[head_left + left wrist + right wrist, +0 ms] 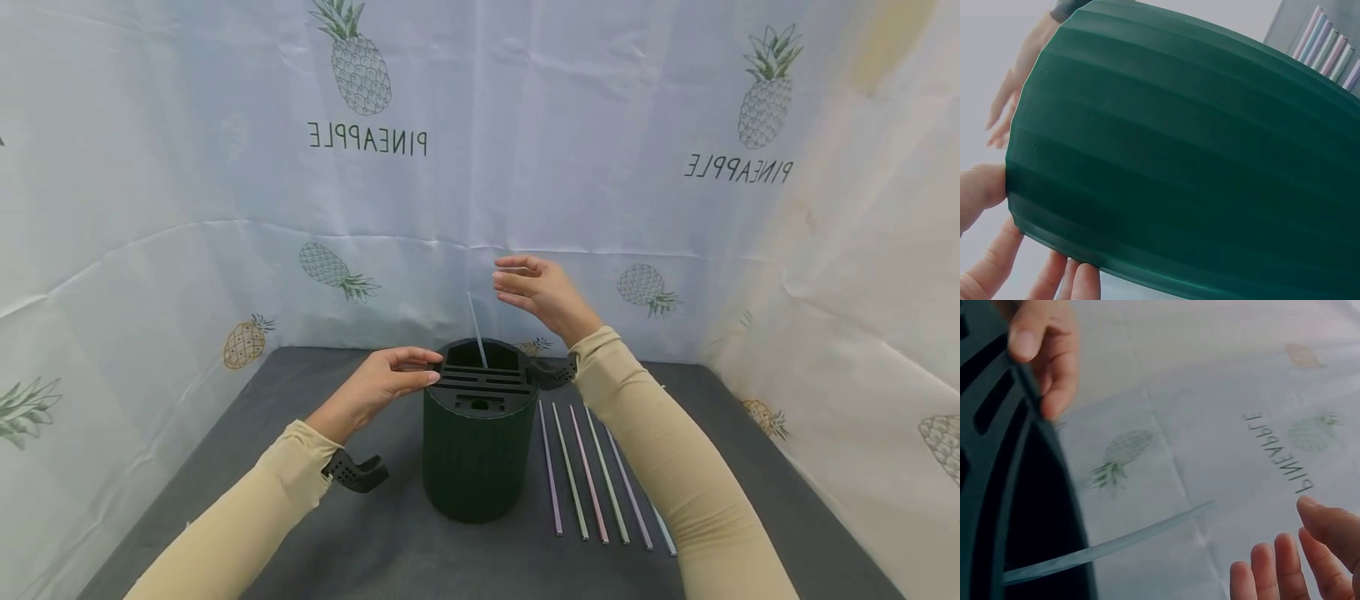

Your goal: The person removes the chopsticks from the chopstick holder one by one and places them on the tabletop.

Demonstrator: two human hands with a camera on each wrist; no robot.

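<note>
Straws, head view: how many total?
7. One straw stands in the holder, leaning. Six straws lie side by side on the mat right of the holder; the right sleeve may hide more.

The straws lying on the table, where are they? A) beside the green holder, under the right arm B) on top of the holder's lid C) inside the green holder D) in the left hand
A: the loose straws lie flat in a row on the dark table to the right of the green holder, partly under the right sleeve.
</note>
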